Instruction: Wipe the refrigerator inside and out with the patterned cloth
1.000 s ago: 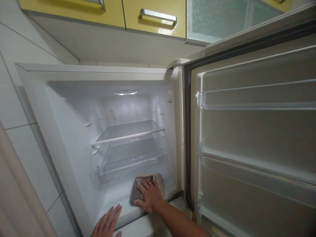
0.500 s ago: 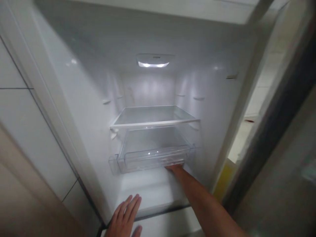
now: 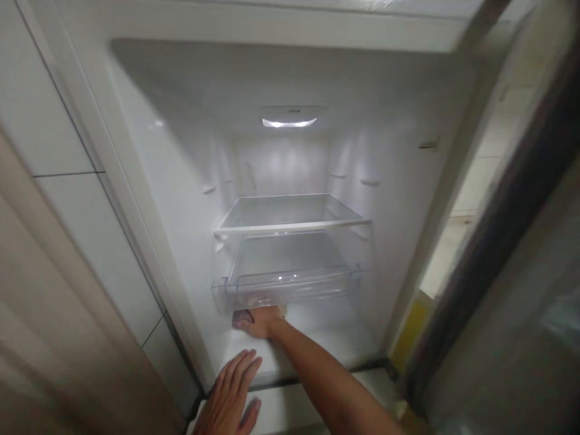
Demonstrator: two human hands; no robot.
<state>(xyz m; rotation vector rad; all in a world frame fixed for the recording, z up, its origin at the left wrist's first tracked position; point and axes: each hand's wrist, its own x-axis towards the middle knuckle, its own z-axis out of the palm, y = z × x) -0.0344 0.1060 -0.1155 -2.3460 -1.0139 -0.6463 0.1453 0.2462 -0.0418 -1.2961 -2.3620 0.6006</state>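
My right hand (image 3: 260, 323) reaches deep inside an open fridge, just below the clear plastic drawer (image 3: 294, 287). Its fingers close round a small dark, greyish-purple wad (image 3: 241, 317), perhaps a cloth, at the left side of the white fridge floor (image 3: 312, 332). Part of that hand shows only through the clear drawer front. Near the fridge's front edge, my left hand (image 3: 229, 396) has its fingers stretched out and its thumb apart, holding nothing. Whether its palm touches the edge cannot be seen.
A glass shelf (image 3: 294, 211) sits above the drawer, below a lit lamp (image 3: 290, 122). The fridge door (image 3: 507, 290) stands open at the right. White wall tiles (image 3: 95, 229) and a pale brown panel (image 3: 49, 314) are close on the left.
My right hand has swept from the right side of the fridge floor to the left, and the dark wad has come into view. My left hand has stayed near the front edge.
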